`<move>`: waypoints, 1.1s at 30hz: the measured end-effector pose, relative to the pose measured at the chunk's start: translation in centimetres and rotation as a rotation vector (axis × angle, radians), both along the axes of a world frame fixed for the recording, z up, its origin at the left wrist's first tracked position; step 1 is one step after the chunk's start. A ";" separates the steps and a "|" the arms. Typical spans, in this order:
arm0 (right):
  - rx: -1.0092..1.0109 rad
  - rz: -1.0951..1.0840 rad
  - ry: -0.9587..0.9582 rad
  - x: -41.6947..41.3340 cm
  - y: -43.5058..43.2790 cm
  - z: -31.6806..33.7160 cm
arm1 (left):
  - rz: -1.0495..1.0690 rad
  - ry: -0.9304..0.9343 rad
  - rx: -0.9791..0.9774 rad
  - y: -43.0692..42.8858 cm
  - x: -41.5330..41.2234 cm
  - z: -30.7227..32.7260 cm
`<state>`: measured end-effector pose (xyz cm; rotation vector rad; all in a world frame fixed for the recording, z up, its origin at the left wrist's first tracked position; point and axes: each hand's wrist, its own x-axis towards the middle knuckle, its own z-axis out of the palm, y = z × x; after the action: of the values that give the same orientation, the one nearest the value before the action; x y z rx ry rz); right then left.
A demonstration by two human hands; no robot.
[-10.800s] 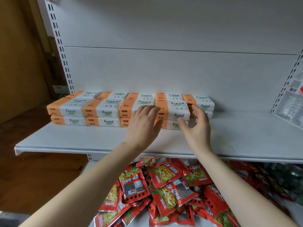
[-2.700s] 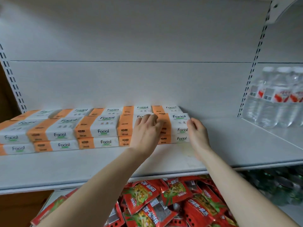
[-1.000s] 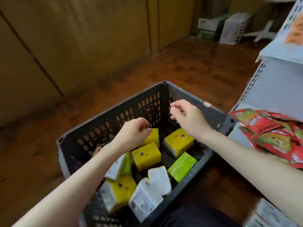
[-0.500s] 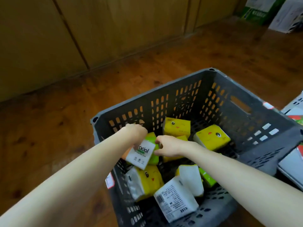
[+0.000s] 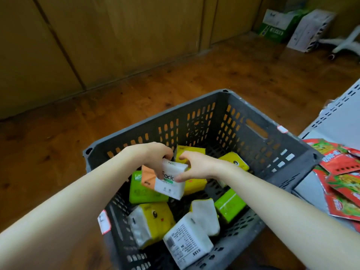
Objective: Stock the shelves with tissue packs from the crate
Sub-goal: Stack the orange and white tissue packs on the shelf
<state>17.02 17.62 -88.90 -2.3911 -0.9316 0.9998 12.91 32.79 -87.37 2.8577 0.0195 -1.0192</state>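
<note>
Head-camera view, looking down into a dark grey plastic crate whose walls are pierced with rows of small slots and one oblong handle hole: from where I watch, both bare hands meet over its middle on a single white-and-orange tissue pack, a soft, glossy film-wrapped block printed with the start of the word "Facial". My left hand curls over the pack's upper left end, fingers folded down onto it; my right hand pinches its right end between thumb and fingers. The pack is tilted, above the rest of the load; I cannot tell whether it touches what lies under it. Beneath it lies a lime-green pack, flat and shiny, and a second green pack leans near the right wall. Yellow packs with cartoon chick faces sit loose around them, one at the front and one at the back right, their white tissue ends showing. A white pack lies printed side up at the near edge. The crate stands on a glossy brown wood-grain floor before plain wooden panels. At the right edge, crinkled red snack packets are heaped on a pale metal shelf.
</note>
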 end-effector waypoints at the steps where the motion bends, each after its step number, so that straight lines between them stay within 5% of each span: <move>1: 0.042 -0.033 -0.006 0.3 -0.7 0.9 | 0.003 -0.057 -0.023 -0.6 0.6 0.9; 6: 0.258 -0.246 -0.138 2.1 -5.7 5.0 | 0.069 -0.311 -0.181 -3.8 3.4 4.2; 15: 0.592 -0.737 -0.253 4.7 -20.0 11.6 | 0.606 -0.731 -0.878 -16.2 6.0 6.7; 19: 0.786 -0.940 -0.303 6.3 -25.5 14.6 | 0.599 -0.835 -1.135 -22.0 9.1 9.0; 25: 1.026 -1.297 -0.532 9.9 -31.8 17.2 | 0.453 -0.977 -1.192 -29.4 13.4 13.5; 29: 0.836 -1.287 -0.737 11.2 -34.6 18.0 | 0.353 -1.021 -1.100 -33.0 16.3 15.1; 33: 0.615 -1.130 -0.701 12.1 -35.9 18.4 | 0.275 -1.012 -0.861 -34.8 18.9 15.5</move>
<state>29.16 -18.30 -70.48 -2.1277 0.0769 -0.4930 31.76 -1.99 -71.89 2.1318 -0.0838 0.4508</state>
